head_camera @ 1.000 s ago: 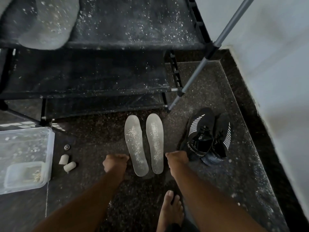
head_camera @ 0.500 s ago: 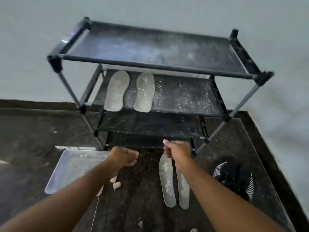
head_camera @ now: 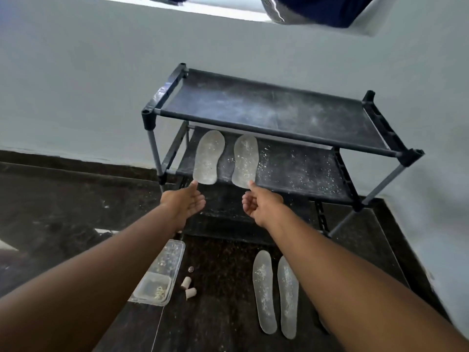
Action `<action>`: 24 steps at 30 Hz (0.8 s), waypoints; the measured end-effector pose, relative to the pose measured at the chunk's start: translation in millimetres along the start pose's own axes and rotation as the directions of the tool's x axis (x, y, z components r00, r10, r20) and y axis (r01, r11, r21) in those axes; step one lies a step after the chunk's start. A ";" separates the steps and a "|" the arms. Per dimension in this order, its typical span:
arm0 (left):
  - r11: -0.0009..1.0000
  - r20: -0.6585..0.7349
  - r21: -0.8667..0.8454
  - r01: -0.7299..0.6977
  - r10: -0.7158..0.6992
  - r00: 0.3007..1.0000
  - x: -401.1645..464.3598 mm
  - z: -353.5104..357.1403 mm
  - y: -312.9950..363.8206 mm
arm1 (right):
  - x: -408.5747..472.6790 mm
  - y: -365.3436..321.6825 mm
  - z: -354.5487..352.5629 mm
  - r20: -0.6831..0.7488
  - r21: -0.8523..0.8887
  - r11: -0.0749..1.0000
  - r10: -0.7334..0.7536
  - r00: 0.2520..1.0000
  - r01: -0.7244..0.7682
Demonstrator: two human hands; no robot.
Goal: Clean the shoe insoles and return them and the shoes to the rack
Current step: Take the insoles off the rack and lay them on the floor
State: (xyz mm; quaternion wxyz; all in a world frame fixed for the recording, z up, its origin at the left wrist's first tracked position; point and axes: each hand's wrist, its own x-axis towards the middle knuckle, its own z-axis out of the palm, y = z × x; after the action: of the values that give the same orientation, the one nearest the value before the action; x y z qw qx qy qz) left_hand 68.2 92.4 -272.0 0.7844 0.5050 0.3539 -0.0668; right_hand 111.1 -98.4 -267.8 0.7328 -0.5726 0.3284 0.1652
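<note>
A: Since half a second ago both arms have stretched out and up; the fists that hung over the floor are now opened hands reaching at the rack's middle shelf.

B: What lies nearest?

A: On the floor, a pair of speckled insoles [head_camera: 275,294] side by side, between the forearms and untouched. To their left a clear plastic container [head_camera: 160,274] and two small corks [head_camera: 188,287].

B: And the hands?

A: The left hand [head_camera: 186,200] is palm up, fingers loosely spread, thumb tip at the heel of the left shelf insole [head_camera: 208,157]. The right hand [head_camera: 261,203] has relaxed, half-curled fingers and holds nothing; its thumb points at the heel of the right shelf insole [head_camera: 245,161]. Neither grip has closed.

B: Where do the shelf ones sit?

A: On the shoe rack [head_camera: 266,107], middle shelf, heels overhanging the front rail.

B: How will they handle?

A: I judge them light, thin and floppy, dusted with loose grit. Pinch the overhanging heel and keep it level, or the crumbs spill.
</note>
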 end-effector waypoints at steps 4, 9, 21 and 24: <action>0.999 -0.160 -0.012 -0.047 0.044 0.986 6.9 15.6 13.8 | 7.6 -5.3 2.2 -0.047 0.000 1.000 0.021 0.999 -0.021; 0.998 -0.227 0.029 -0.047 0.052 0.972 -9.4 22.1 9.6 | 1.6 -0.6 -13.4 -0.012 -0.040 0.999 0.032 0.999 -0.032; 0.993 -0.114 0.115 -0.019 0.032 0.993 -17.0 -1.0 -2.5 | 0.5 1.8 -50.4 0.082 -0.081 0.996 0.045 0.996 -0.038; 0.994 -0.094 0.109 -0.031 0.042 0.995 -5.5 2.0 10.5 | 13.1 -6.5 -45.7 0.033 -0.091 0.996 0.007 0.999 -0.004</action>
State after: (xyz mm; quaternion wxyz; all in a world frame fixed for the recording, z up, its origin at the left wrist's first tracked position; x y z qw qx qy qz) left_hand 70.0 94.5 -260.3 0.7392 0.5555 0.3779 -0.0470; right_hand 111.4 -145.3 -277.7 0.7109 -0.6016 0.3100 0.1914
